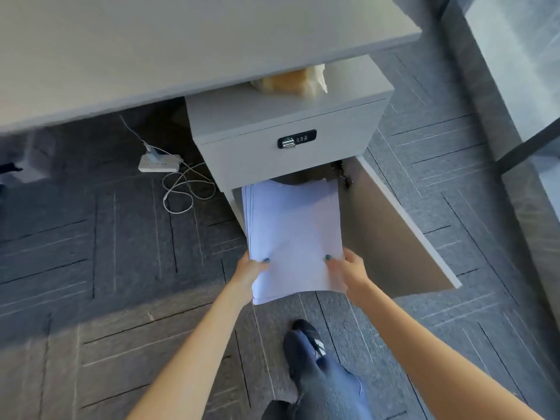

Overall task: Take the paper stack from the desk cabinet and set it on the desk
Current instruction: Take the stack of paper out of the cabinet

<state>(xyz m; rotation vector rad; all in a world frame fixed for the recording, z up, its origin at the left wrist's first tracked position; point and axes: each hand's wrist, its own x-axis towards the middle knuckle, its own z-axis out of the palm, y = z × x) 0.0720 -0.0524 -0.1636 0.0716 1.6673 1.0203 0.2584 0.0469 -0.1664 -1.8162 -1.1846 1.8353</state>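
Note:
A white paper stack [294,231] juts out of the lower compartment of the grey desk cabinet [288,156], its far end still under the cabinet's drawer front. My left hand [250,268] grips the stack's near left corner, thumb on top. My right hand [350,268] grips the near right corner the same way. The cabinet door [397,234] hangs open to the right. The grey desk [151,50] spans the top of the view, above the cabinet.
A combination lock [297,139] sits on the cabinet's drawer front. A bagged loaf [291,81] rests on the cabinet top under the desk. A white power strip [157,165] with a looped cable lies on the carpet at left. My foot [306,338] stands below the stack.

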